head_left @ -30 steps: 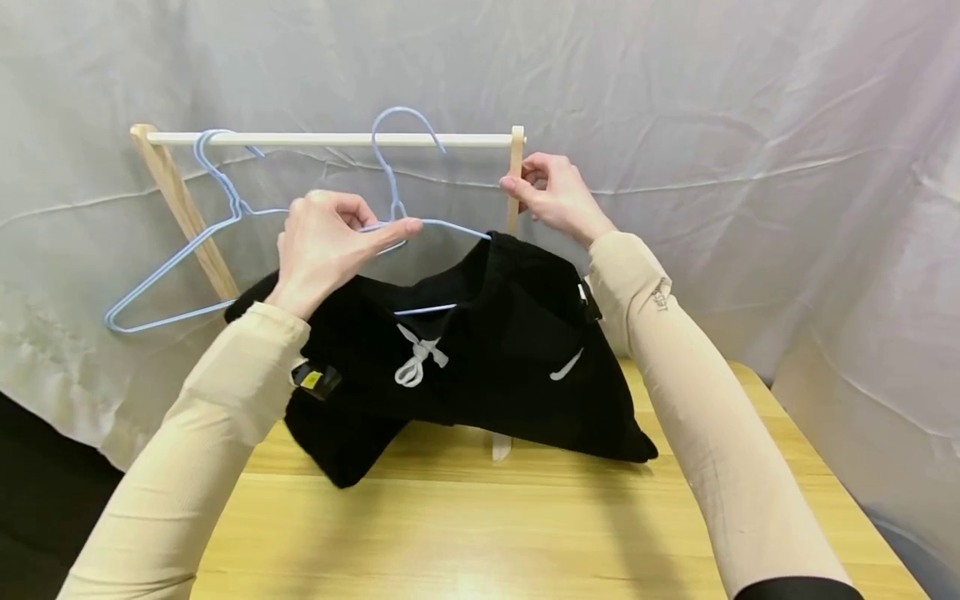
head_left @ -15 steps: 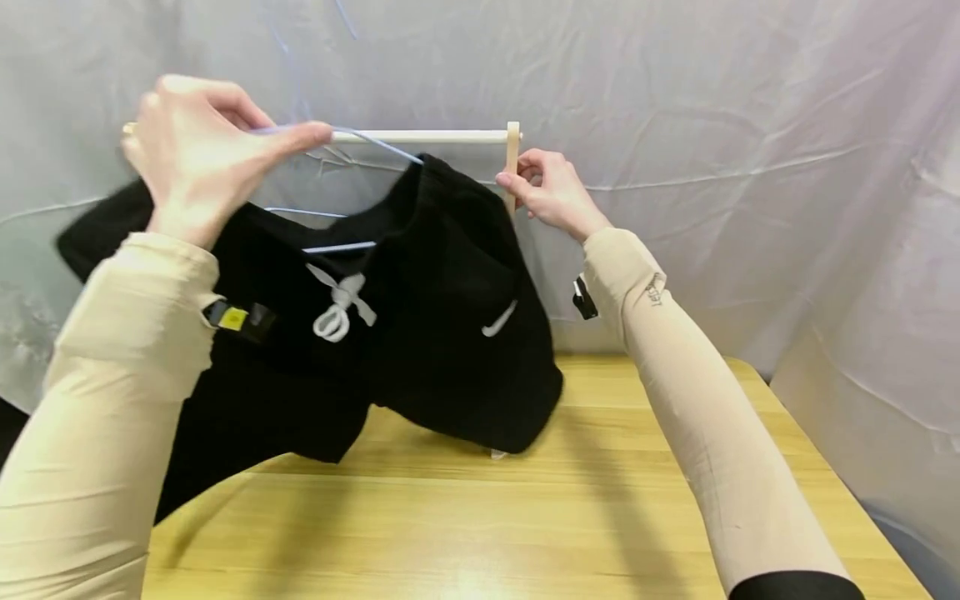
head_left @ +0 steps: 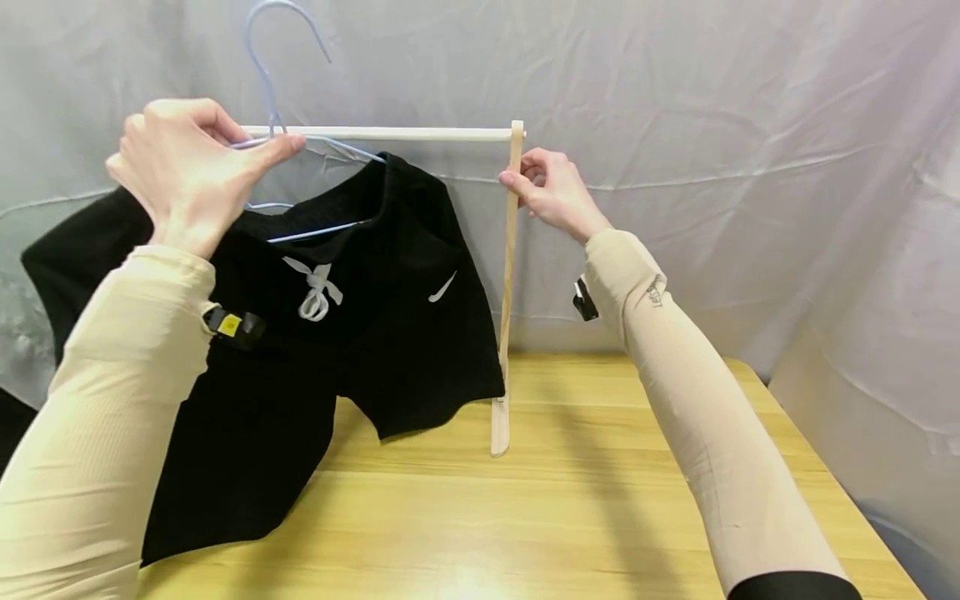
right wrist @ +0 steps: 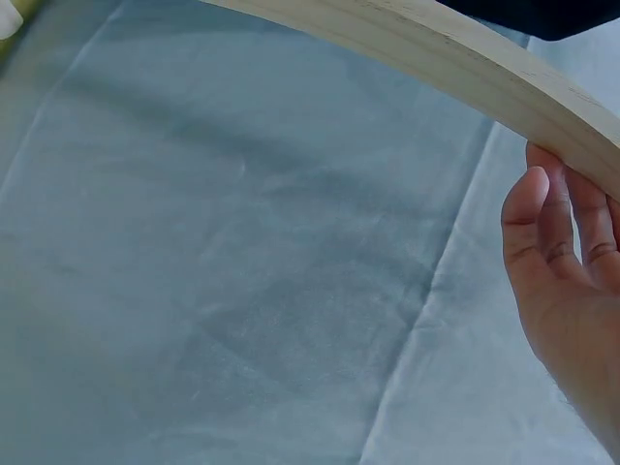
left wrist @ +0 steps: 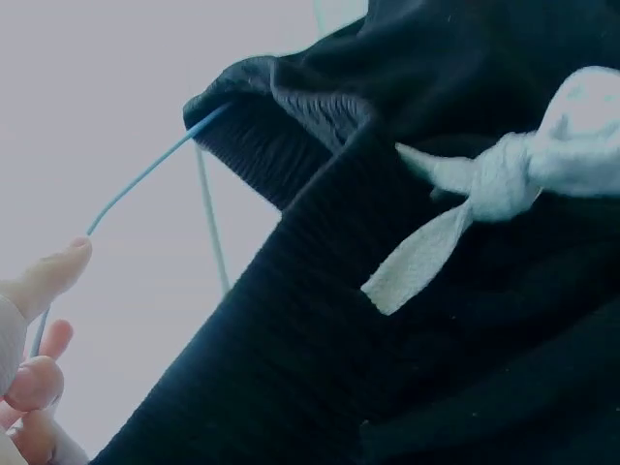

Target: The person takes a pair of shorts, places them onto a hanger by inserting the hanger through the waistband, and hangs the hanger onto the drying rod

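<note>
A light-blue wire hanger carries black shorts by the waistband, with a white drawstring bow at the front and a white swoosh on one leg. My left hand pinches the hanger's shoulder wire just below the hook; the left wrist view shows the thumb against that wire. The hook stands above the level of the white rail, and whether they touch I cannot tell. At the right, my right hand grips the rack's wooden upright; its fingers meet the wood in the right wrist view.
The upright's foot stands on a wood-grain table. A grey cloth backdrop hangs behind the rack. The rack's left end is hidden behind the shorts and my left arm.
My left hand has carried the hanger and shorts left and up, then slightly down. The shorts now cover the other blue hanger seen earlier at the left. My right hand stays on the upright.
</note>
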### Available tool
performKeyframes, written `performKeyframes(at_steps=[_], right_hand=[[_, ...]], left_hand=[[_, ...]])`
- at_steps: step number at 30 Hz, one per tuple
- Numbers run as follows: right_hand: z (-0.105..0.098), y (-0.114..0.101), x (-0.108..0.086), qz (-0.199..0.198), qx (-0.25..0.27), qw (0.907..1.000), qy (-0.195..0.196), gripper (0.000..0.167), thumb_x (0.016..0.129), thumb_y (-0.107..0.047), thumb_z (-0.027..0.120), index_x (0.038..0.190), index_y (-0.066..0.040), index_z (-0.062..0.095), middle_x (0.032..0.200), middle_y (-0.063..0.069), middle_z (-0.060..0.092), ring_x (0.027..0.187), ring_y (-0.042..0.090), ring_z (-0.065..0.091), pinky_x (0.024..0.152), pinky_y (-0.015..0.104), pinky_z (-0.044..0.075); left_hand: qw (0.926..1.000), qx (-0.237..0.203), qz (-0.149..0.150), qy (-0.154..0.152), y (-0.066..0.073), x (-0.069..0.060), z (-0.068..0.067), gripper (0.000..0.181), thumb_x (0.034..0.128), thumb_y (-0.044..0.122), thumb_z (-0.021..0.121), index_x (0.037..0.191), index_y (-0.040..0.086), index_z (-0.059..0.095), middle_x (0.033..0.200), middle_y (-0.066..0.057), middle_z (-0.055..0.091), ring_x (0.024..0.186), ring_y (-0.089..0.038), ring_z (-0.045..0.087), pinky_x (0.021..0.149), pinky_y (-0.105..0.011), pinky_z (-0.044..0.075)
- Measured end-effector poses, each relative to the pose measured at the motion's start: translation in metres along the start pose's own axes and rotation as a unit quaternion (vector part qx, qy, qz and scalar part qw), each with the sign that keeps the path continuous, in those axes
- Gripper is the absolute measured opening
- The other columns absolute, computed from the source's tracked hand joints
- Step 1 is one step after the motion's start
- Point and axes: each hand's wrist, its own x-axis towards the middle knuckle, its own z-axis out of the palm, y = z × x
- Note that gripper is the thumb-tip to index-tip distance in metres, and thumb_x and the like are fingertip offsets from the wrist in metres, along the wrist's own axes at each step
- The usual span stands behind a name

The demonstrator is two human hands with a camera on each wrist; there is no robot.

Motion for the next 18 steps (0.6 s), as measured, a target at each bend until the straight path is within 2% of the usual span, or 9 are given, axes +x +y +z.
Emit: performKeyframes(at_steps=[4, 8, 14, 18], right_hand=[[0.002, 0.002, 0.0, -0.006, -0.003, 1.0, 0.002, 0.03, 0.099, -0.024, 0.065, 0.117, 0.0, 0.065, 0.088, 0.002, 0.068, 0.064, 0.001, 0.061, 0.059, 0.017, 0.049], [0.003, 0.003, 0.0, -0.014, -0.004, 0.9999, 0.001, 0.03, 0.099, -0.024, 0.065, 0.117, 0.0, 0.065, 0.091, 0.006, 0.071, 0.066, 0.005, 0.064, 0.058, 0.017, 0.05], [0.003, 0.004, 0.0, -0.02, -0.006, 0.9997, 0.008, 0.029, 0.099, -0.024, 0.065, 0.116, 0.0, 0.065, 0.096, 0.012, 0.072, 0.069, 0.01, 0.066, 0.058, 0.017, 0.05], [0.002, 0.004, -0.001, -0.022, -0.013, 0.9996, 0.013, 0.029, 0.099, -0.024, 0.064, 0.116, 0.0, 0.065, 0.098, 0.014, 0.072, 0.066, 0.005, 0.062, 0.058, 0.017, 0.05]], left_hand=[[0.9997, -0.02, -0.002, -0.015, -0.003, -0.001, 0.014, 0.046, 0.0618, 0.075, 0.079, 0.056, 0.042, 0.048, 0.056, 0.032, 0.037, 0.079, -0.002, 0.036, 0.071, -0.032, 0.021], [0.9982, -0.058, 0.0, -0.018, -0.004, -0.001, 0.025, 0.046, 0.0617, 0.075, 0.08, 0.056, 0.04, 0.051, 0.053, 0.033, 0.04, 0.071, 0.005, 0.038, 0.074, -0.032, 0.023], [0.996, -0.076, -0.011, -0.044, 0.006, 0.002, 0.045, 0.046, 0.0629, 0.077, 0.077, 0.057, 0.038, 0.054, 0.057, 0.029, 0.043, 0.074, 0.005, 0.04, 0.087, -0.04, 0.033], [0.994, -0.088, -0.022, -0.061, 0.013, 0.002, 0.06, 0.045, 0.0625, 0.078, 0.077, 0.058, 0.038, 0.056, 0.059, 0.028, 0.045, 0.074, 0.002, 0.043, 0.081, -0.035, 0.034]])
